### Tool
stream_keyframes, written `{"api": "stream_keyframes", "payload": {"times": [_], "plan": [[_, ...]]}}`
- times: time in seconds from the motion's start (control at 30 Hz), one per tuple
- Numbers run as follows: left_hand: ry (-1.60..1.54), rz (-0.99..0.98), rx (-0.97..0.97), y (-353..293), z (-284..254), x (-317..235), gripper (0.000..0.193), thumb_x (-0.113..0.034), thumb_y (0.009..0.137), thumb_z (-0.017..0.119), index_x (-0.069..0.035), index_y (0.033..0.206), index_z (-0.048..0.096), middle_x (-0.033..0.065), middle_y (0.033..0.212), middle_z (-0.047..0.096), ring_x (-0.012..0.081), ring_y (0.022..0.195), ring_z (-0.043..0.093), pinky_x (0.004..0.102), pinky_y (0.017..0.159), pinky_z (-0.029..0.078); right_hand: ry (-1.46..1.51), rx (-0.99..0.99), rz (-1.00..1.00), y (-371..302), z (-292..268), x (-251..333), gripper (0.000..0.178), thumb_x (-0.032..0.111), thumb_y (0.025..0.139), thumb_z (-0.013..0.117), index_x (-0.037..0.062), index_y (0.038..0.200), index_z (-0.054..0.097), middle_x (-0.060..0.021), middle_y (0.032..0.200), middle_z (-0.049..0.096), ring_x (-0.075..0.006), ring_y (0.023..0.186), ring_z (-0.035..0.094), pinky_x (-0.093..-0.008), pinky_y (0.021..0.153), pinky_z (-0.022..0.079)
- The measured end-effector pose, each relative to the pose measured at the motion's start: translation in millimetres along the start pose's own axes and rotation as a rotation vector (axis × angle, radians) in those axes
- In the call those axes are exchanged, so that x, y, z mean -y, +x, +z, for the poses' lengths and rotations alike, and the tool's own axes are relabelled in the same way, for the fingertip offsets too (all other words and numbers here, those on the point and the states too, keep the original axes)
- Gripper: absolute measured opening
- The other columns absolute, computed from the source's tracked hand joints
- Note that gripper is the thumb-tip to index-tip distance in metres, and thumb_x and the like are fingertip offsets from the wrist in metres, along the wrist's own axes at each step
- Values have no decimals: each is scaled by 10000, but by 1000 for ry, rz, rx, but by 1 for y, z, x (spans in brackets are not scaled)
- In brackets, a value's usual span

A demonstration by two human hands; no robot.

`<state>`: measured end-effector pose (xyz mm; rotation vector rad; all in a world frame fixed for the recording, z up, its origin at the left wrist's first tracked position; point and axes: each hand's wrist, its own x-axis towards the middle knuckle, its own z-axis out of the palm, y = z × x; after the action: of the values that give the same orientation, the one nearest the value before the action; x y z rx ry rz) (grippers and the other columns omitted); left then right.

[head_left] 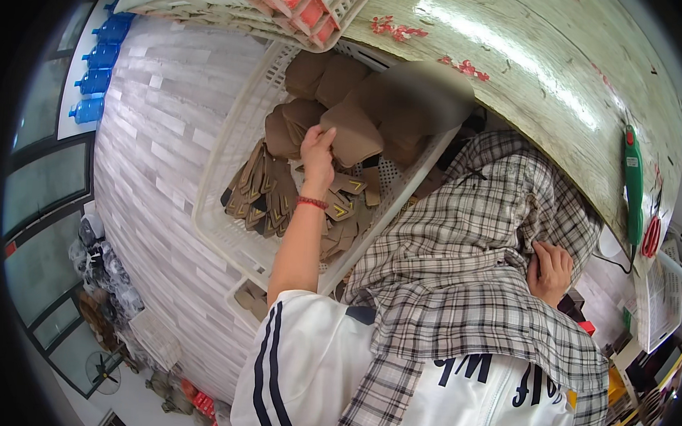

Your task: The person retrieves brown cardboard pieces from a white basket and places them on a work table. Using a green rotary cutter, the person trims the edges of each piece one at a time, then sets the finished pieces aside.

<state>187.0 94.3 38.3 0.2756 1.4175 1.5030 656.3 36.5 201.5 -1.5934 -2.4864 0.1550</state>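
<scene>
My left hand [318, 153], with a red beaded bracelet at the wrist, reaches into a white plastic basket [213, 178]. Its thumb and fingers are closed on the edge of a brown cloth piece [352, 137], rounded like part of a cap. More rounded brown pieces [305, 73] lie in stacks around it, and a blurred patch covers some on the right. Below the hand are bundles of narrow brown strips [262, 190], and some pieces have yellow V marks [341, 211]. My right hand [550, 274] rests on the plaid cloth over my lap, fingers stretched out and holding nothing.
A wood-patterned table [516, 38] with worn red patches stands beyond the basket. On it lie a green corded tool [631, 188] and red-handled scissors [650, 236]. Another white crate [236, 10] overhangs the basket's far end. Blue water bottles [96, 80] stand at far left.
</scene>
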Motion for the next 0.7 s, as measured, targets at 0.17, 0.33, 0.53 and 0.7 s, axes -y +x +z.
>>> {"api": "stream_keyframes", "payload": {"times": [0.17,0.33,0.53,0.7], "plan": [[358,-1,95,21,55,17,263,-105,867,691,-12,1106,631,22,945,664,86,766,566,220,656,437,20,20,-7,4,1,-1,268,21,761,659,60,1026,666,-68,998,649,-298,960,587,-415,894,436],[744,374,7,24,46,25,194,-116,876,656,-38,1052,675,81,894,692,175,719,622,303,661,490,12,25,-32,3,2,-2,273,20,761,658,61,1030,664,-69,1001,649,-297,956,588,-412,889,436],[1174,21,-621,-11,-86,9,374,-360,813,727,-47,1003,654,153,970,688,327,928,657,452,821,497,3,11,-20,0,7,-5,277,20,759,658,58,1033,662,-72,1008,650,-296,954,588,-408,889,436],[1178,-597,-652,-30,-92,39,887,-669,760,653,-1,1316,475,222,1324,544,390,1231,506,475,1025,392,-16,11,-49,2,6,-4,278,28,763,657,65,1039,663,-67,1016,652,-290,949,589,-396,857,440]]}}
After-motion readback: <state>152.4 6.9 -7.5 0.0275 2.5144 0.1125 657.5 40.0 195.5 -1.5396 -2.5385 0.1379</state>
